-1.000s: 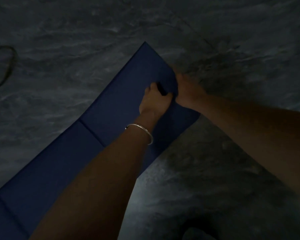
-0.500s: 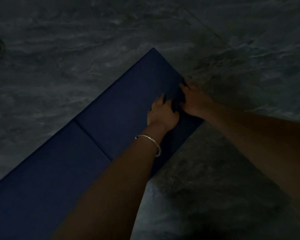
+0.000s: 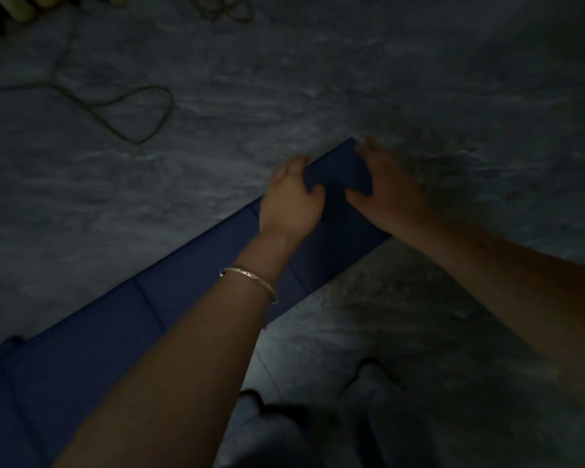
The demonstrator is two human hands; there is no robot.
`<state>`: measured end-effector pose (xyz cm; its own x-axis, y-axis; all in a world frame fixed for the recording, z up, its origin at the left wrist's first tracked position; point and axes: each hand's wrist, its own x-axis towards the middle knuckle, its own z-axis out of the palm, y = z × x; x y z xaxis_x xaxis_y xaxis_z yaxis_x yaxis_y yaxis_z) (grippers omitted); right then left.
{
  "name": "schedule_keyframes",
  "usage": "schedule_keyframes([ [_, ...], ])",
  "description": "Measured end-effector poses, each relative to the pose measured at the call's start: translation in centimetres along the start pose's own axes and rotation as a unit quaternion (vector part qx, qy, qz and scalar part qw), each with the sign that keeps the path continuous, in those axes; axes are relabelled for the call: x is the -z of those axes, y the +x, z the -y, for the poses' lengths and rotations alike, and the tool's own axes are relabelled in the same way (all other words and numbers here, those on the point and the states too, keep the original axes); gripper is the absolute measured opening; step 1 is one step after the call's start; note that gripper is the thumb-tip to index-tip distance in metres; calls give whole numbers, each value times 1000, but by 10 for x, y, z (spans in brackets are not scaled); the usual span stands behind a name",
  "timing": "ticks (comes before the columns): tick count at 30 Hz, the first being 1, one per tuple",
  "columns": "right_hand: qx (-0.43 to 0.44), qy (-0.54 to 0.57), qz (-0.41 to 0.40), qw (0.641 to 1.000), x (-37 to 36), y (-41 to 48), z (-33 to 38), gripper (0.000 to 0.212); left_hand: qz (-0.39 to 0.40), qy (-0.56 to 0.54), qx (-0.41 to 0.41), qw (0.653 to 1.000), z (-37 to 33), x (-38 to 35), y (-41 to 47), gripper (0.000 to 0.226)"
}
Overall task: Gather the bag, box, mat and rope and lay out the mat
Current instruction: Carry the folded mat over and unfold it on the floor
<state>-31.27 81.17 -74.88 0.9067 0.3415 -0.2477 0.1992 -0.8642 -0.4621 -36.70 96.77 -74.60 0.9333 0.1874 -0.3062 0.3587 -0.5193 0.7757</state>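
Observation:
A dark blue folding mat (image 3: pixel 169 298) runs along the grey floor from the bottom left up to the middle of the view, with creases across it. Its far end panel (image 3: pixel 338 170) sits between my two hands. My left hand (image 3: pixel 291 201), a silver bangle on its wrist, grips the panel's left edge, with its thumb on top. My right hand (image 3: pixel 389 190) holds the right edge near the far corner, with the thumb on the blue surface. A thin rope (image 3: pixel 132 113) lies in a loop on the floor at the upper left. No bag or box can be made out.
More loops of rope (image 3: pixel 223 8) lie at the top edge, beside some yellowish objects (image 3: pixel 21 5) in the top left corner. My legs and feet (image 3: pixel 368 383) show at the bottom. The scene is dim.
Both hands have gone from lying on the mat near its right edge to holding its far end panel by the sides. The view has pulled back, and the rope loop now shows at the upper left.

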Motion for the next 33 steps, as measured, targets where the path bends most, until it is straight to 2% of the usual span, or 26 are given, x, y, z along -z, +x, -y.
schedule_keyframes([
  [5, 100, 47, -21, 994, 71, -59, 127, 67, -92, -44, 17, 995, -53, 118, -80, 56],
  [10, 193, 82, -5, 978, 105, -119, 243, 65, -157, -28, 0, 987, -78, 208, -167, 59],
  [15, 268, 109, 16, 957, 114, -178, 321, 65, -246, -45, 37, 968, -73, 272, -254, 58],
  [18, 283, 125, 36, 950, 117, -211, 354, 67, -309, -103, 64, 943, -69, 303, -309, 53],
  [20, 305, 137, 56, 941, 113, -237, 381, 68, -347, -127, 83, 926, -59, 327, -354, 51],
  [27, 316, 167, 73, 931, 69, -321, 474, 70, -402, -130, 118, 899, 5, 402, -487, 51],
  [33, 320, 185, 73, 926, -9, -396, 578, 69, -398, -98, 137, 902, 87, 479, -589, 52],
])
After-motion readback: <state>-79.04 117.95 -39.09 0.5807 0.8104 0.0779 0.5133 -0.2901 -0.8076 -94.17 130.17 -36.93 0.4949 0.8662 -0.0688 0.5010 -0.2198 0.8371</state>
